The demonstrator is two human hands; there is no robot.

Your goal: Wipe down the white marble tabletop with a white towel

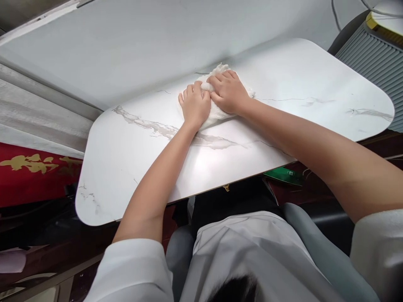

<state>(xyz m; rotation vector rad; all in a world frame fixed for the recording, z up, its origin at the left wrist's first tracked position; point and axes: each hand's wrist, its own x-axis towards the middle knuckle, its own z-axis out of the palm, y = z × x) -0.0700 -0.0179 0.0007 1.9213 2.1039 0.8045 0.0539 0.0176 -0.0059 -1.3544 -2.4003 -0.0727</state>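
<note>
A crumpled white cloth point(216, 114) lies bunched on a white tabletop point(113, 167) with grey marble-like veins. My left hand point(196, 105) presses on the cloth's left part, its fingers curled into the fabric. Beside it, my right hand point(229, 91) grips the upper right part of the cloth, fingers bent over it. The two hands nearly touch, and a fold of cloth bulges up between their fingers. Parts of the cloth under both palms are hidden.
A pale wall point(132, 46) runs along the table's far edge. At the left hang a whitish curtain point(40, 105) and a red cloth with gold shapes point(31, 176). A ribbed grey object point(374, 58) stands at the upper right. Something green point(285, 175) shows below the near edge.
</note>
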